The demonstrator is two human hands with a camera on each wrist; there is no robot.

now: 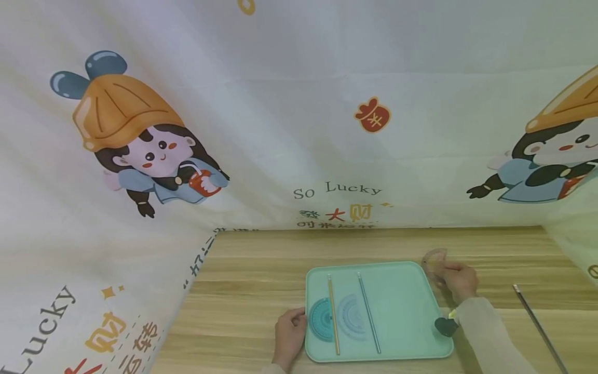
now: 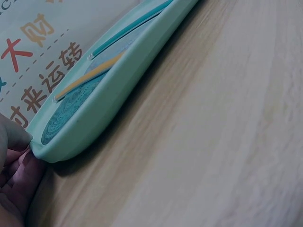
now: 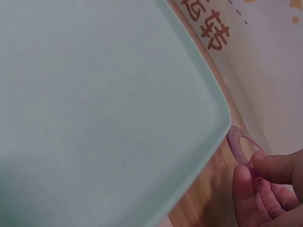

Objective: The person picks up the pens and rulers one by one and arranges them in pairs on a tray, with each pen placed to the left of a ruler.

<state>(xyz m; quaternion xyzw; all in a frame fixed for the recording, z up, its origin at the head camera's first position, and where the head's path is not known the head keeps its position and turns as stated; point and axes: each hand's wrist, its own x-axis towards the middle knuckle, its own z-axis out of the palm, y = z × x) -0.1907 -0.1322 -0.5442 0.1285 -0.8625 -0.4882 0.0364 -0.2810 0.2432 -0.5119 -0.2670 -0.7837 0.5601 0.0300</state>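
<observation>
A mint-green tray (image 1: pixel 402 311) lies on the wooden table. In it, from left to right, are a teal protractor (image 1: pixel 321 320), a yellow pencil (image 1: pixel 334 317), a pale clear-blue protractor (image 1: pixel 351 318) and a blue pencil (image 1: pixel 369 314). My left hand (image 1: pixel 289 332) is at the tray's left side; in the left wrist view its thumb and fingers grip the rim at a corner. Just off the tray's far right corner, my right hand (image 1: pixel 460 279) pinches a see-through pink protractor (image 3: pixel 236 147) between thumb and fingers, holding it beside the rim.
A dark pencil (image 1: pixel 537 324) lies on the wooden table (image 1: pixel 261 259) to the right of my right arm. A printed white cloth (image 1: pixel 280 130) hangs along the far edge and both sides. A black wrist camera (image 1: pixel 446 326) overlaps the tray's right edge.
</observation>
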